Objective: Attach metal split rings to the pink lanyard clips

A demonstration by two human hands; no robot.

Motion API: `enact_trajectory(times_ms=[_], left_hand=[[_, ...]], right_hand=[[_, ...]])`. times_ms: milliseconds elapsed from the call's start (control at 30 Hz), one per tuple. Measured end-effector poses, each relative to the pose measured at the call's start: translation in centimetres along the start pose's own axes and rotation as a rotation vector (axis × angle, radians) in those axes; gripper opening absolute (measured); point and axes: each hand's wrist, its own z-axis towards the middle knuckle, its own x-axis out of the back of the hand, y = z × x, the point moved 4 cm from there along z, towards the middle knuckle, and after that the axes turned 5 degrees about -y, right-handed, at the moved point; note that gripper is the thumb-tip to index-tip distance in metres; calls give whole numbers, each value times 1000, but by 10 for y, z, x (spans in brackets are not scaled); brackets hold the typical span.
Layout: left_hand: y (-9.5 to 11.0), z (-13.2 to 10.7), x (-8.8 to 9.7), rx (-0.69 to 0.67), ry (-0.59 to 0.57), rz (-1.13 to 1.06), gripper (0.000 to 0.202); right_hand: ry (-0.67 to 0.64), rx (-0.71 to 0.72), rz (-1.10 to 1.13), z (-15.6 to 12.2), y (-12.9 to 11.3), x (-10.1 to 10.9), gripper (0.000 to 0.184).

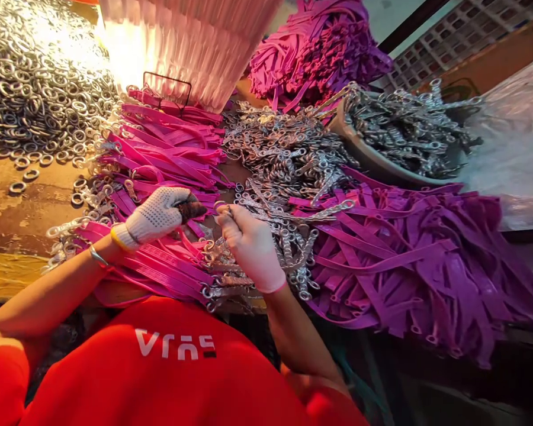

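The table point(29, 219) is brown wood, its bare left part scuffed and patchy, with a yellow strip point(6, 275) along the near edge. Warm light falls from the upper left, glaring on a broad heap of metal rings point(39, 89); a few loose ones lie on the wood just in front of it. Beside the heap, a pale ribbed sheet point(186, 47) stands tilted at the back, glowing on its left side, with a thin dark wire frame point(166, 77) before its foot.

Pink straps point(173, 154) lie in the middle, between the rings and a spread of silver chains point(288, 148). More chains fill a grey tub point(364, 163) to the right, heaped above its rim. Purple straps point(408, 260) sprawl over the near right of the table, their ends hanging past the edge, and another pile point(315, 56) sits at the back. Clear plastic point(510, 142) lies at the far right, with a pale grid point(453, 47) behind.

Both hands wear white gloves and meet above the pink straps. The right hand point(251, 245) has thumb and forefinger pinched on what looks like a small ring point(217, 205), held just beside the left fingertips. The left hand point(155, 214) curls its dark-tipped fingers toward it; I cannot tell whether they grip anything. Below, a red shirt point(182, 378) leans close to the table's edge.
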Motion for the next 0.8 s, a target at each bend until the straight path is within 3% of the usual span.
enact_trajectory(times_ms=[100, 200, 333, 467, 533, 633, 700, 800], left_hand=[[-12, 17, -5, 8, -113, 471, 13], [-23, 29, -25, 31, -268, 804, 18], [-32, 35, -46, 45, -337, 906, 29], [-41, 27, -42, 68, -326, 948, 30], [-38, 20, -34, 19, -252, 814, 27], [-25, 6, -19, -10, -112, 336, 18], [-18, -4, -12, 91, -52, 36, 16], [-10, -19, -12, 251, -15, -232, 28]], right_hand=[[0, -44, 10, -7, 25, -8, 37], [10, 14, 7, -14, 37, -15, 38], [19, 12, 30, -23, 37, -20, 38], [-24, 14, -1, -25, 28, -23, 37], [-32, 65, -5, -23, 23, -24, 34], [8, 194, 5, -21, 14, -24, 31], [14, 228, -24, -20, 8, -24, 32], [-14, 202, -170, -19, -3, -26, 33]])
